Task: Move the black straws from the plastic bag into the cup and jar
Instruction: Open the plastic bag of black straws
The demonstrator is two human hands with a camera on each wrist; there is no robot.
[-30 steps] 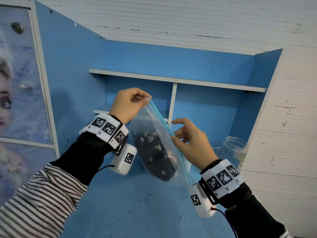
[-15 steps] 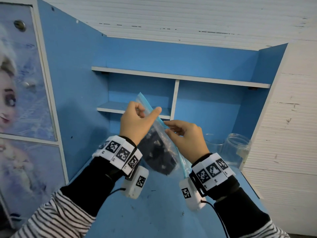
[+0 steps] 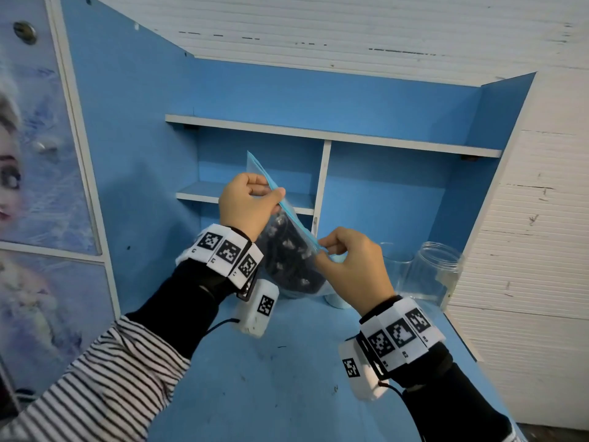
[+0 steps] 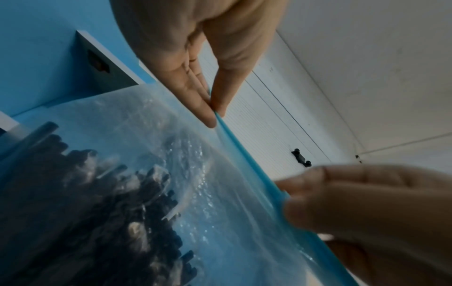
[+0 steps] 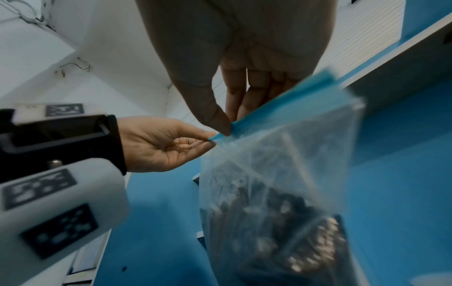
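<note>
A clear plastic bag (image 3: 288, 228) with a blue zip strip (image 3: 298, 223) hangs tilted above the blue desk. Black straws (image 3: 287, 260) are bunched in its lower part. My left hand (image 3: 274, 194) pinches the strip near its upper end between thumb and fingers. My right hand (image 3: 322, 248) pinches the same strip lower down to the right. The left wrist view shows the left fingertips (image 4: 211, 116) on the strip (image 4: 247, 154) and the straws (image 4: 97, 193). The right wrist view shows the right thumb (image 5: 223, 125) on the strip. A clear cup (image 3: 395, 266) and clear jar (image 3: 436, 272) stand at the back right.
The blue desk (image 3: 271, 393) has a white shelf (image 3: 331, 135) with a divider behind the bag. A small pale blue object (image 3: 338, 303) sits under the bag's right side. A white slatted wall (image 3: 526, 234) closes the right; a picture panel (image 3: 38, 154) stands on the left.
The hands met on the bag's strip half a second ago. Now the right hand has slid down and right along it, away from the left hand.
</note>
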